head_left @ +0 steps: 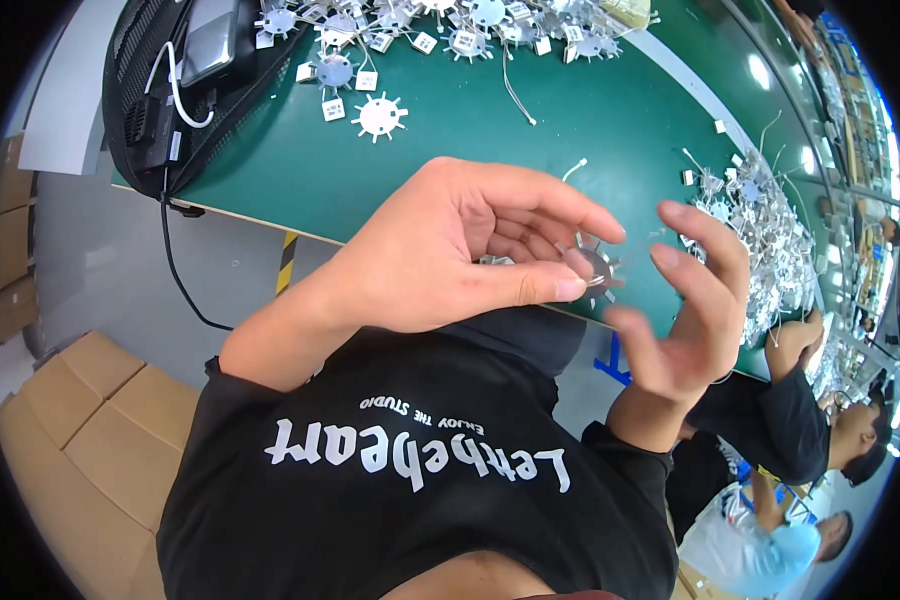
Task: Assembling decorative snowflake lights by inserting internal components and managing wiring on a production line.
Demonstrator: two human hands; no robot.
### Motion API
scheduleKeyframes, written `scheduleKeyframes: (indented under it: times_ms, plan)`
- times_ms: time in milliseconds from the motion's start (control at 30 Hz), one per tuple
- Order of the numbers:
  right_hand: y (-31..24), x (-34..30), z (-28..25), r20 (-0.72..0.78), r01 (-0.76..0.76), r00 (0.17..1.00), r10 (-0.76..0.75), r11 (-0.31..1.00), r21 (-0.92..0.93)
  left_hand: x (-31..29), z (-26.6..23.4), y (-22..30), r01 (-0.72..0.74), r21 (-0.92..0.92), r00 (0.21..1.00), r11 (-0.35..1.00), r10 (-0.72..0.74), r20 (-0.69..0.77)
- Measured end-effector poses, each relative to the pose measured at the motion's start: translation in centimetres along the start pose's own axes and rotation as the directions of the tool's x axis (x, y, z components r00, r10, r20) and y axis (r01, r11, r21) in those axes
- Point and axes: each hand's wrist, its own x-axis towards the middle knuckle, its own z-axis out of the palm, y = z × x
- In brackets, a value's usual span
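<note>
Between the thumb and fingers of my left hand (440, 240) is a round metal disc with tabs sticking out around its rim (600, 268). My right hand (695, 310) hovers just right of the disc, fingers curved and apart, slightly blurred by motion; nothing shows in it. A small white connector on a wire (582, 163) pokes out above my left fingers, and where its wire leads is hidden. Part of another small piece is covered by my left palm.
Similar discs with wires lie heaped along the far edge of the green table (450, 120). A lone bright disc (379, 117) lies in front of them. To the right is another pile (760, 230). A black mesh tray (135, 90) holds a silver device. Co-workers sit at right; cardboard boxes (90, 430) stand lower left.
</note>
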Motion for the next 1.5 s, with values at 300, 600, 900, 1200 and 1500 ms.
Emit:
scheduleKeyframes:
  times_ms: [300, 600, 900, 1200, 1500]
  plan:
    - [0.7, -1.8, 1.3, 0.047, 0.15, 0.988, -0.15, 0.989, -0.002, -0.5, 1.3, -0.6, -0.098, 0.269, 0.976, 0.958, 0.146, -0.165]
    - [2.0, -4.4, 4.9, 0.04, -0.147, 0.989, 0.142, 0.966, 0.214, -0.7, 0.8, -4.9, -0.144, 0.89, 0.861, 0.432, 0.498, -0.102]
    - [2.1, -4.3, 5.5, 0.039, -0.153, 0.988, 0.15, 0.98, 0.129, -0.6, -0.3, -4.8, -0.193, 0.884, 0.855, 0.426, 0.515, -0.061]
    - [1.5, -4.4, 5.3, 0.078, -0.073, 0.994, 0.074, 0.997, -0.016, -0.4, -0.3, -4.9, -0.201, 0.86, 0.861, 0.47, 0.504, -0.074]
    - [0.8, -5.0, 5.2, 0.114, -0.077, 0.99, 0.083, 0.995, -0.063, -0.6, -0.2, -4.4, -0.178, 0.868, 0.889, 0.463, 0.454, -0.06]
